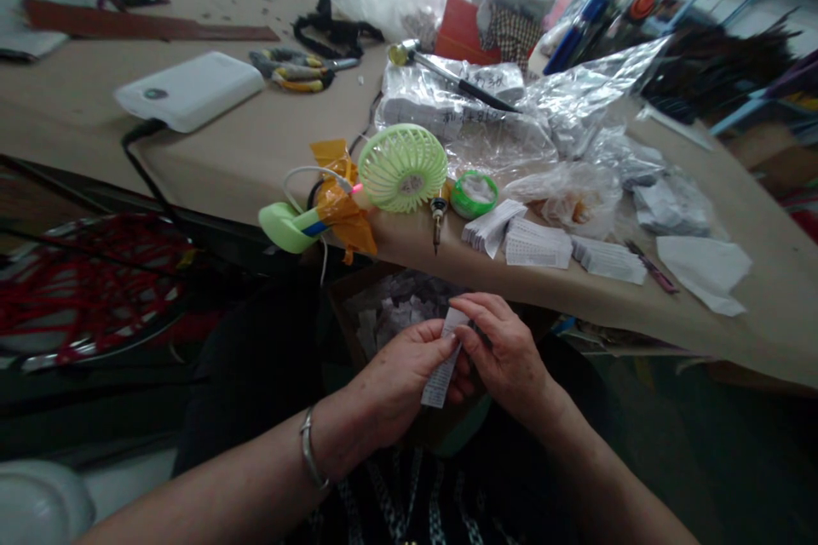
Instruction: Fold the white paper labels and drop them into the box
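Note:
A narrow white printed label is held over my lap, tilted, with small dark text on it. My left hand grips it between thumb and fingers, and a silver bangle circles that wrist. My right hand pinches the label's upper end with thumb and fingertips. Just behind my hands, below the table edge, a box holds a heap of loose white slips. On the table edge above lie fanned stacks of similar labels, next to a small green tub with white contents.
A green fan is taped with orange tape at the table edge, beside a soldering iron tip. Behind are a hammer on plastic-wrapped bundles, pliers and a white power bank. Scissors or tweezers-like tool lies right.

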Demonstrator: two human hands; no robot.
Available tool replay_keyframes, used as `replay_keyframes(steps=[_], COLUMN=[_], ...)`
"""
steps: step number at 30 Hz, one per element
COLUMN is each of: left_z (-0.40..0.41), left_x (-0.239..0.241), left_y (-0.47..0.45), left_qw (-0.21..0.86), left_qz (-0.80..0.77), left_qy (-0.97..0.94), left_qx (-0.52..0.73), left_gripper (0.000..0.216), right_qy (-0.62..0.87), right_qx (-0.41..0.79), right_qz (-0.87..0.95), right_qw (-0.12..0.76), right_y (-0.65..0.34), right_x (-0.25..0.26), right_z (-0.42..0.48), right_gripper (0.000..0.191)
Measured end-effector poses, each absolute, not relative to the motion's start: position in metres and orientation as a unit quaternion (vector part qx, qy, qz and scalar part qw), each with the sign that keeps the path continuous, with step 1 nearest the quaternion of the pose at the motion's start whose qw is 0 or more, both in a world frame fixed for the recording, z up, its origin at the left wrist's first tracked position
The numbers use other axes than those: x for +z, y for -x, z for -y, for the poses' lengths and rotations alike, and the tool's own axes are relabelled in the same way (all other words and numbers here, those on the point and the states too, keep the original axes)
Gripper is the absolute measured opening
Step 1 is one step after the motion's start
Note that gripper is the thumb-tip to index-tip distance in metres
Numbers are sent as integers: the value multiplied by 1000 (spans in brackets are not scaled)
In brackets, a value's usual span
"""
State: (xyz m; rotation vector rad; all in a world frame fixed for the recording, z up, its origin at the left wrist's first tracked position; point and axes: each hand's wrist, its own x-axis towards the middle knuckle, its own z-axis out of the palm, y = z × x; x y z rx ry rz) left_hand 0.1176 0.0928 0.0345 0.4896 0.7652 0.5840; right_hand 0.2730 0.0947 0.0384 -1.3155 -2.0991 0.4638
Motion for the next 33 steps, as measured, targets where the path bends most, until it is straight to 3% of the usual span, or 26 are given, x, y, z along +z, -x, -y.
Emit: replay_keyframes(steps=[3,9,16,22,33], left_z=[-93,-97,-102,-112,-145], left_x=[35,41,41,42,38], left_y=[-116,-113,-111,-109,-98], left_qw=[849,806,760,721,532], left_qz=[-375,-412,-440,-452,-497], left_qy=[-248,-279,-317,-367,-528], left_qx=[279,320,358,377,437], left_gripper=[20,19,21,19,14], right_qy=[507,523,506,504,545], right_qx=[214,479,587,576,430], right_qz=[767,550,462,466,557], right_qw=[329,440,431,444,455], right_y=[-272,-264,-243,-237,-238], right_x=[35,31,36,37,35], right_z=[-95,-103,-115,-126,-149], right_gripper=[32,22,20,18,13])
